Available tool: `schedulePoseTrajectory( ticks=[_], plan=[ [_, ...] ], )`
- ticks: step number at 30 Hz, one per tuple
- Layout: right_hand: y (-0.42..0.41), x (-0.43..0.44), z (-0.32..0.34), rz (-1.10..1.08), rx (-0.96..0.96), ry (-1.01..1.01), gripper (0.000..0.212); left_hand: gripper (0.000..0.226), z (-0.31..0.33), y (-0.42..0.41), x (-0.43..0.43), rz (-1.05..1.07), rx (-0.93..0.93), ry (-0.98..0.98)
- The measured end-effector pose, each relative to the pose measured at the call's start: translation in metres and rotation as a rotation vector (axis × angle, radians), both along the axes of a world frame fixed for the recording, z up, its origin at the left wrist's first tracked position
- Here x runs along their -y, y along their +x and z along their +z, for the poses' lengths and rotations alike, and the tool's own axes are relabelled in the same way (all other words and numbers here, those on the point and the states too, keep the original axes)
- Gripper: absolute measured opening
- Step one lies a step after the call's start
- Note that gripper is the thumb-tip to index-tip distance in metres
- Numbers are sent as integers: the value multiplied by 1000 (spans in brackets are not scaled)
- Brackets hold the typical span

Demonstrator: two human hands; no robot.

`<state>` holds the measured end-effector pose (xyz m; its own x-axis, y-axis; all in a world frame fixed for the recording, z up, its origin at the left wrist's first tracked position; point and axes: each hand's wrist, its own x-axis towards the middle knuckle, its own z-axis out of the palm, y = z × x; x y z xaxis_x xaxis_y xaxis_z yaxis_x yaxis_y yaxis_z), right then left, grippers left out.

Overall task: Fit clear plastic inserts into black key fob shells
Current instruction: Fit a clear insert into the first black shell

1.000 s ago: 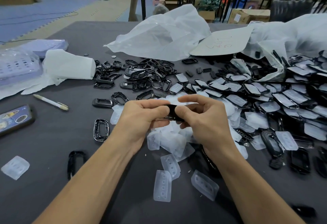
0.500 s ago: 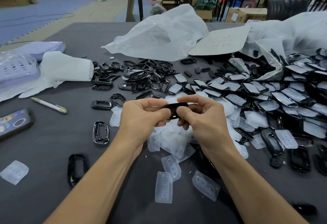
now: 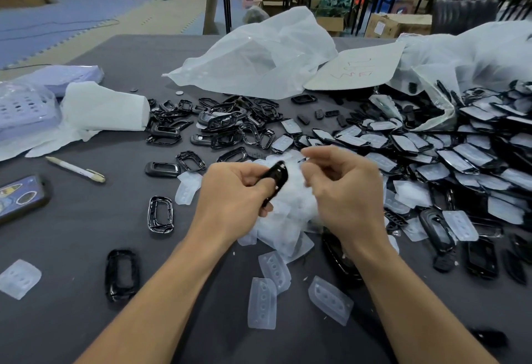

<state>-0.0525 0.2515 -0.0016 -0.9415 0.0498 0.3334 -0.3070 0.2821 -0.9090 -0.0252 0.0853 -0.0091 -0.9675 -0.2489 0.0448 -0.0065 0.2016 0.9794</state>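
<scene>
Key fob shell (image 3: 277, 176), likely light, stiff and slick, so best held by its rim, sits pinched in the left hand (image 3: 230, 193), just left of the blurred, curled right hand (image 3: 345, 193), whose hold cannot be told.

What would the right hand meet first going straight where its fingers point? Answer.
Probably the black key fob shell gripped by the left hand; the right hand points its fingers at it. Depth unclear.

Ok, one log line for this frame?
left hand: grips black shell | right hand: apart from shell, fingers curled, blurred | clear inserts: piled beneath hands
</scene>
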Motion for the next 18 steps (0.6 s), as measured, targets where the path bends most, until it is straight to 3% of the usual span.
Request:
schedulePoseTrajectory(
  ticks=[2,4,8,15,18],
  plan=[
    [-6,-9,2,-136,-45,183,28,39,-1,0,2,97,-11,72],
    [-8,-14,2,-186,4,416,37,31,0,-2,4,134,-18,162],
    [-8,-7,-4,-73,64,760,47,25,0,-5,4,123,13,325],
    [-12,-8,-9,-126,-29,699,27,33,-2,-8,6,92,30,394],
    [-11,-3,-9,-63,-44,688,41,31,-4,-9,6,86,25,390]
  ],
)
